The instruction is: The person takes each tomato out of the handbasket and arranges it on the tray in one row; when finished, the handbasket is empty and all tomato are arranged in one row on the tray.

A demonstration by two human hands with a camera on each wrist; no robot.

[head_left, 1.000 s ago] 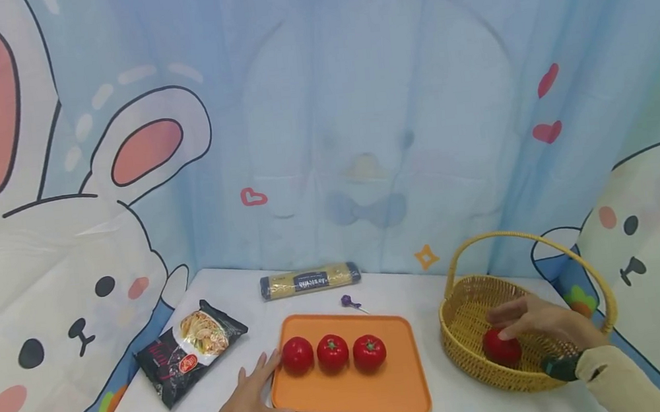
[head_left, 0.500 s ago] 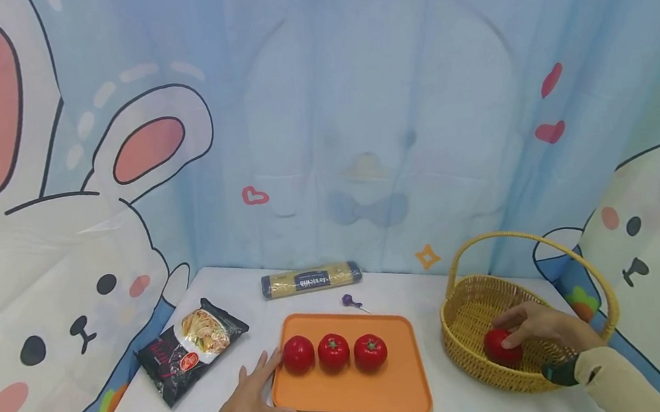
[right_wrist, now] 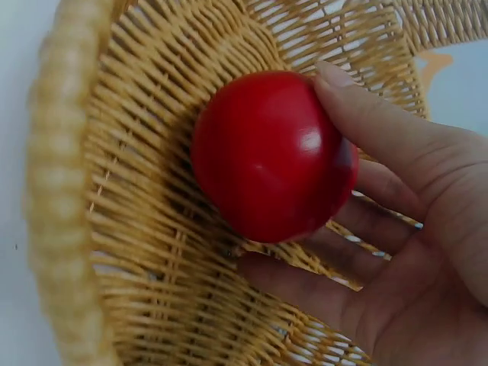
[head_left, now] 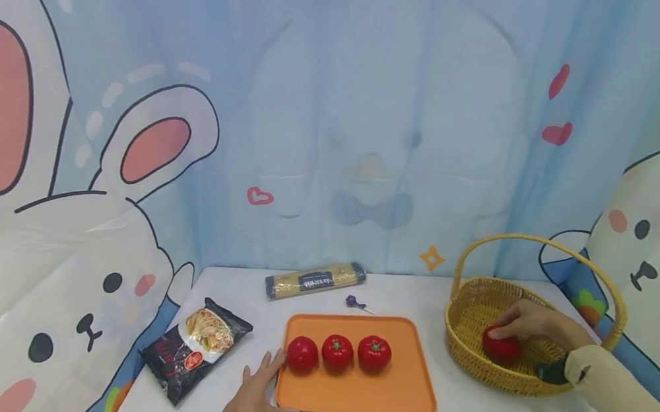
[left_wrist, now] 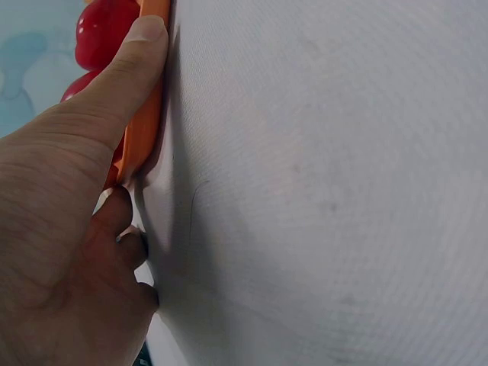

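Note:
Inside the wicker basket (head_left: 459, 346), my right hand (head_left: 535, 325) grips a red tomato (right_wrist: 267, 156). Its thumb lies on the upper side in the right wrist view, with the fingers round the other side, partly hidden. My left hand (head_left: 253, 402) rests at the left end of an orange tray (head_left: 357, 396), fingers spread and fairly straight along the side. The left thumb (left_wrist: 133, 65) touches the tray's near edge. A row of three red tomatoes lies on the tray: a left one (head_left: 302, 355), a middle one (head_left: 337, 353) and a right one (head_left: 374, 353).
To the left lies a black noodle packet (head_left: 196, 349). A long yellow pasta pack (head_left: 316, 279) sits behind the tray, near a small purple-headed lollipop (head_left: 354, 302). The basket's tall handle (head_left: 524, 236) arches over its opening. A printed curtain (head_left: 355, 97) hangs behind the table.
My right hand has come down from just above the tomato in the basket and closed its thumb and fingers on it. The left hand stays at the tray; the head view shifts slightly.

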